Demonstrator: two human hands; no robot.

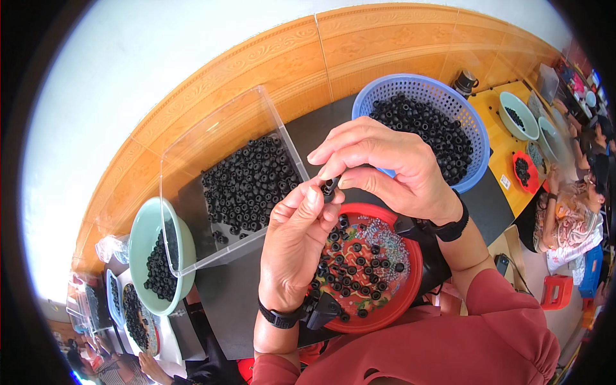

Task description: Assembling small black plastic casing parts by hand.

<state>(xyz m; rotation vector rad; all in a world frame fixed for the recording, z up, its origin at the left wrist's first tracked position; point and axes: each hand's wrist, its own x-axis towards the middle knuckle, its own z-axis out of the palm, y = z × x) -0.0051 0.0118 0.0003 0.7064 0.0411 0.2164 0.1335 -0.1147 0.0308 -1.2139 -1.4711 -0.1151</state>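
Background: a white wall (pixel 122 70) above a wood-toned panel (pixel 256 67) bends across the top of the frame; your dark table (pixel 224 314) lies below, partly covered by containers.
Lower left edge: another person (pixel 122 371) in a striped top, cut by the dark rim and hard to make out.
Pale green basin, left: the basin (pixel 142 231) has black parts inside, its right side seen through a clear wall.
Clear bin, left of centre: the bin (pixel 218 256) contains many black ring-like parts; your hand hides its lower right corner.
Left hand, centre: your left hand (pixel 296 228), strapped at the wrist, has thumb and fingers clamped on one small black part.
Held part, centre: the black part (pixel 329 187) shows only partly between your fingertips.
Red basin, below centre: black parts lie scattered in the basin (pixel 415 266), whose left and upper edges your hands cover.
Right hand, centre: your right hand (pixel 391 163) has thumb and forefinger at that part's upper end; you cannot tell whether they pinch it.
Blue basket, upper right: your right hand blocks the lower left of the basket (pixel 473 119), heaped with black parts.
Right edge: a yellow table (pixel 504 163) and a seated person (pixel 571 224), blurred.
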